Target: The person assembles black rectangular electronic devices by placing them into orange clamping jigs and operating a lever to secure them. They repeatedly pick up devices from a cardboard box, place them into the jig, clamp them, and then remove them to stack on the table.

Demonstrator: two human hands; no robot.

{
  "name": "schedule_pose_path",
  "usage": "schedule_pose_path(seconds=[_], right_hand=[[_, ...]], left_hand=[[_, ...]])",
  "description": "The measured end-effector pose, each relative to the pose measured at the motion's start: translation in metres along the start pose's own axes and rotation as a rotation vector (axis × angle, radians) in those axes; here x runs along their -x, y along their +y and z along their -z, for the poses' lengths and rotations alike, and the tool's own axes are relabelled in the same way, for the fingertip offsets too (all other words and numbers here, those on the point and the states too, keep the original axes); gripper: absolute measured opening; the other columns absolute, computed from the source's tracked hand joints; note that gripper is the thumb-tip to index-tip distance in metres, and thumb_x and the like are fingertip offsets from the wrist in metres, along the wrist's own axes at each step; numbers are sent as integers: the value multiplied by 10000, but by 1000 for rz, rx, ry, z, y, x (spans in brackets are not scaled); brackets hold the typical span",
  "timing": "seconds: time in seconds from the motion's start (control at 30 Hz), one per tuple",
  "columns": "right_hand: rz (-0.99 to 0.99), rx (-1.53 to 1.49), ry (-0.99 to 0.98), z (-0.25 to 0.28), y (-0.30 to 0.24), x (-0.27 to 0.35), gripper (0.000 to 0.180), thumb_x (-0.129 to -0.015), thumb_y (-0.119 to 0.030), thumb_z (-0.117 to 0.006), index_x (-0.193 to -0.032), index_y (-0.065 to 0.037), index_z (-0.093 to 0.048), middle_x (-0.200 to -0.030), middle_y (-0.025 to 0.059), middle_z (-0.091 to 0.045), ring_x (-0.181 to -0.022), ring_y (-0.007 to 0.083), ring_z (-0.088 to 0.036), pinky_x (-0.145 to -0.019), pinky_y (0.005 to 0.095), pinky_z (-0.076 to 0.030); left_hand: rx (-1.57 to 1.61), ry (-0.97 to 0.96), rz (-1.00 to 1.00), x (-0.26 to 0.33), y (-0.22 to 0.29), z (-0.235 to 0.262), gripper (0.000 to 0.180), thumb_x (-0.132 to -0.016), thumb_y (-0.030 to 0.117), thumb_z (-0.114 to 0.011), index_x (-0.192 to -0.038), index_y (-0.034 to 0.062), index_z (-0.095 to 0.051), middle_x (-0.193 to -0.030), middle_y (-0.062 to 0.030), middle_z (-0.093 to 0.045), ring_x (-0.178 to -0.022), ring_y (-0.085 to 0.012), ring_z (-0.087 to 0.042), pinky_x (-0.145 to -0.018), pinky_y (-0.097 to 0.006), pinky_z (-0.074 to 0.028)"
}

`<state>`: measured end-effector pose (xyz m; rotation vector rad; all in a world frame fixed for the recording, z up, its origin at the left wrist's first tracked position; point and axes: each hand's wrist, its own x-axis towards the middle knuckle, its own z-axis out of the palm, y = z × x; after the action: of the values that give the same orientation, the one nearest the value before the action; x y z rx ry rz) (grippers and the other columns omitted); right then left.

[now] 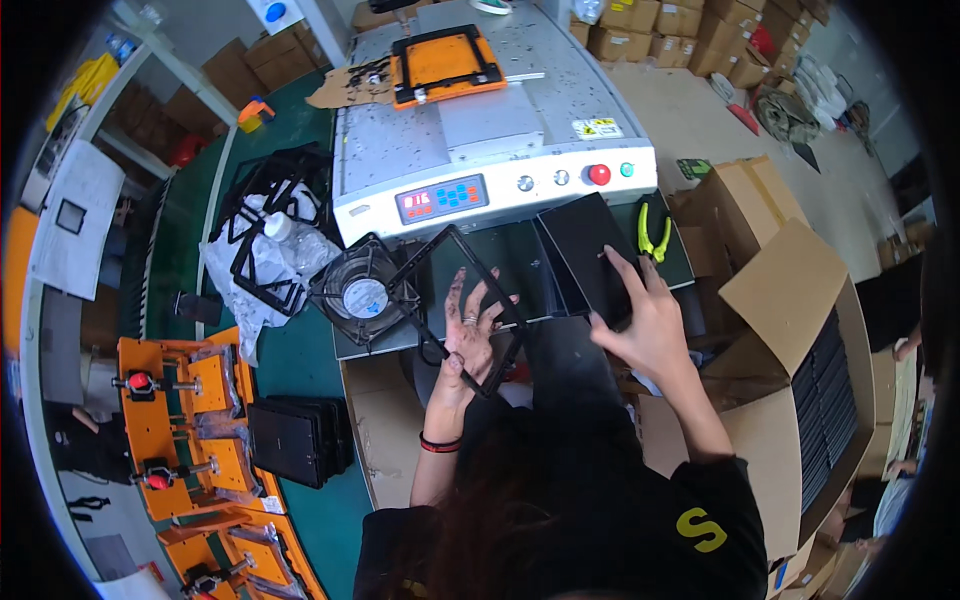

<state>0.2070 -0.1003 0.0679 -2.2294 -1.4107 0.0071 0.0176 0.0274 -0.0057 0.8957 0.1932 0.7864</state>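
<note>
A thin black rectangular frame [505, 302] lies tilted across my left hand [472, 335], which is palm up with the fingers spread inside it. Dark smudges mark those fingers, and one carries a ring. The frame reaches over the bench's near edge. To the right, my right hand [645, 315] grips a flat black panel [588, 255], fingers on its face and thumb near its lower edge. More dark panels show beneath it. Left of the frame sits a round black fan [365, 295] with a pale hub.
A white machine [490, 190] with a control panel stands ahead, an orange fixture [447, 65] on top. Yellow-green pliers [654, 232] lie at right, beside an open carton [800, 400] of black panels. Left are black frames [245, 265], black trays [297, 438] and orange clamp jigs [215, 385].
</note>
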Motion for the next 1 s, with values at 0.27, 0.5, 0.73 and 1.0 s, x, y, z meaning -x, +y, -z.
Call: schedule_pose_path(seconds=[0.27,0.5,0.73,1.0], right_hand=[[302,-308,-33,-15,-67,16,810,-514,-315,-721,-1288,-153,-545,-1224,359,-462,-1048,492,-530,-917,483,-447],[337,-353,66,-26,-70,16,804,-511,-360,-718,-1275,-161,-561,-1215,353,-467,-1035,502,-529,-932,497,-441],[320,-358,60,-30,-70,15,802,-512,-366,-720,-1269,-153,-565,-1226,358,-460,-1071,499,-517,-955,501,-424],[309,-359,32,-33,-71,14,664,-712,-322,-694,-1287,-44,-513,-1280,331,-447,-1205,453,-451,-1015,487,-367]], left_hand=[[160,131,277,39,-21,28,1211,-601,608,-762,-1466,85,-94,-1461,-170,-255,-1338,-326,-300,-1087,-459,-300],[260,89,250,42,-14,17,1209,-599,596,-768,-1464,75,-103,-1460,-171,-259,-1336,-323,-306,-1087,-456,-302],[388,1,219,32,-7,-5,1206,-597,583,-774,-1461,65,-112,-1460,-171,-262,-1334,-321,-313,-1087,-453,-304],[666,-60,103,16,-9,-34,1203,-594,569,-781,-1459,54,-122,-1459,-171,-266,-1331,-318,-320,-1087,-449,-306]])
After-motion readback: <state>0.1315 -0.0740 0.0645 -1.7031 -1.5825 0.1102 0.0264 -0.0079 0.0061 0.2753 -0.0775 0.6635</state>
